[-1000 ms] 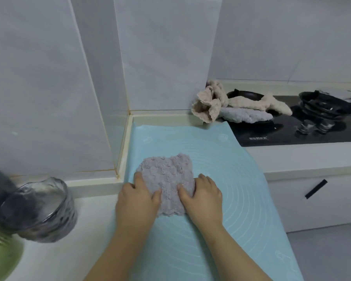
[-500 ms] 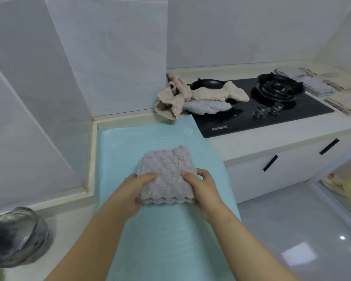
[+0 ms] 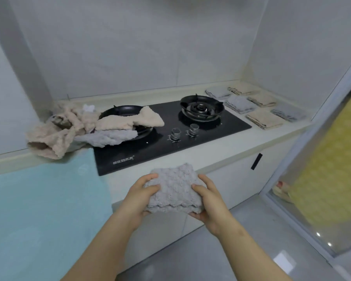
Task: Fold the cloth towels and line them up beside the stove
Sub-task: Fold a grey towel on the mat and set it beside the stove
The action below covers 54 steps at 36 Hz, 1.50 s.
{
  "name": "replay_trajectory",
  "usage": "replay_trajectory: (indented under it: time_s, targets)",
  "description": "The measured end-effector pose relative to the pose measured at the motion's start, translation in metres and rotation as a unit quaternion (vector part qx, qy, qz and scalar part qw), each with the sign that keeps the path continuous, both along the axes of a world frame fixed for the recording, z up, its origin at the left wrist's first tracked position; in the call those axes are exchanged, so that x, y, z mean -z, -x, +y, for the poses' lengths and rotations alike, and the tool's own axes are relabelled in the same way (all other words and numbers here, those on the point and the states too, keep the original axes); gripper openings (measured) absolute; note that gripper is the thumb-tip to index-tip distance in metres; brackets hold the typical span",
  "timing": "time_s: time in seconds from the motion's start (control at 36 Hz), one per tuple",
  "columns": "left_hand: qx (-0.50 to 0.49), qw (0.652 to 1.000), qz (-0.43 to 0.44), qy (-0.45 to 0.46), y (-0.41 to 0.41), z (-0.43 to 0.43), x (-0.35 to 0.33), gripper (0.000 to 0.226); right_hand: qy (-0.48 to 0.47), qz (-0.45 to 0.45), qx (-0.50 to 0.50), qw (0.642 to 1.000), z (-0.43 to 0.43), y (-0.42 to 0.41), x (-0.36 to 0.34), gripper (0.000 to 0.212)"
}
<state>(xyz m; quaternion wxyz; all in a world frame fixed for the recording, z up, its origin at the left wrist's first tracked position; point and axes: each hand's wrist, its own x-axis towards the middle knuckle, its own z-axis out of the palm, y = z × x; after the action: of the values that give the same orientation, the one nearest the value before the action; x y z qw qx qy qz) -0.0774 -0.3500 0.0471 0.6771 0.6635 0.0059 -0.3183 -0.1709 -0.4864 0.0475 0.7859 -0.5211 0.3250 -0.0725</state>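
Head view, step in hand: we judge the fold is finished and we are carrying the grey towel (image 3: 175, 187) from the blue mat (image 3: 39, 199) towards the far side of the stove (image 3: 170, 136)
Head view, where the towel is: in the air in front of the counter edge (image 3: 231, 159), below the stove's knobs, clear of the mat and touching nothing but our hands
Left hand (image 3: 139, 196): grasping the towel's left edge, thumb on top and fingers curled underneath
Right hand (image 3: 210, 199): grasping the right edge the same way, thumb across the top face, fingers below
Towel against the grip: it sits between the two hands as a thick, roughly square pad, held fairly level, the scalloped layered edge facing us and the far edge unsupported
Laid-out towels (image 3: 263, 119): several folded grey and beige ones lie in rows on the counter right of the stove, close together but apart
Next move, our judgement: swing right, keep both edges pinched so the layers do not slip, then set the pad down square beside those rows on bare counter; how much room remains we cannot tell
Unfolded pile (image 3: 79, 126): beige and grey cloths lie rumpled over the left burner and the counter beside it, so more folding remains
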Motion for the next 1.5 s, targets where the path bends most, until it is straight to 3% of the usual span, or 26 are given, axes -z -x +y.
replay_trajectory:
  time_s: [0.39,0.72,1.0,1.31,1.5]
  targets:
    - [0.029,0.999,-0.04,-0.02,-0.018,-0.232,-0.025,0.03,0.016,0.0,0.033,0.999,-0.23,-0.015,-0.023,0.039]
    - [0.079,0.994,-0.068,0.016,-0.127,-0.419,-0.024,0.026,0.065,0.0,0.086,0.994,-0.401,-0.105,-0.035,0.032]
    - [0.103,0.988,-0.116,-0.012,-0.207,-0.55,-0.032,0.024,0.072,-0.013,0.106,0.992,-0.533,-0.183,-0.038,0.034]
    - [0.02,0.994,-0.11,-0.008,-0.275,-0.697,-0.03,0.015,0.136,0.004,0.058,0.989,-0.699,-0.274,-0.027,0.028]
    - [-0.04,0.996,-0.075,-0.002,-0.302,-0.783,-0.04,0.021,0.108,-0.008,-0.016,0.994,-0.796,-0.319,-0.031,0.033]
